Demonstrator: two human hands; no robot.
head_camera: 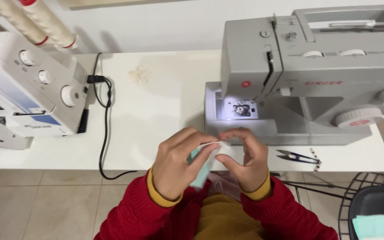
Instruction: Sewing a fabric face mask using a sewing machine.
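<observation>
Head view, looking down on a white, smooth-topped work table.

Item: left hand, fingers curled closed, thumb and fingertips pinched on a small piece of pale teal fabric with a thin white strip along its upper edge. The soft, limp cloth hangs down between both hands, just in front of the table's near edge and above the lap.

Item: right hand, fingers bent into a loose arch, thumb and forefinger closed on the same strip's other end; the two hands' fingertips nearly meet.

Item: sleeves of red ribbed knit with mustard-yellow cuffs at both wrists.

Item: grey boxy sewing machine of hard plastic, standing on the table just beyond the hands, with round dials at its right end and a lit metal needle plate.

Item: small thread snips, dark handles and slim metal blades, lying flat on the table right of the right hand.

Item: white overlock machine at the table's left, round knobs on its front, cream thread cones above.

Item: black power cable looping over the table edge.

Item: black wire basket, lower right, holding more teal cloth.

Item: beige tiled floor.
</observation>
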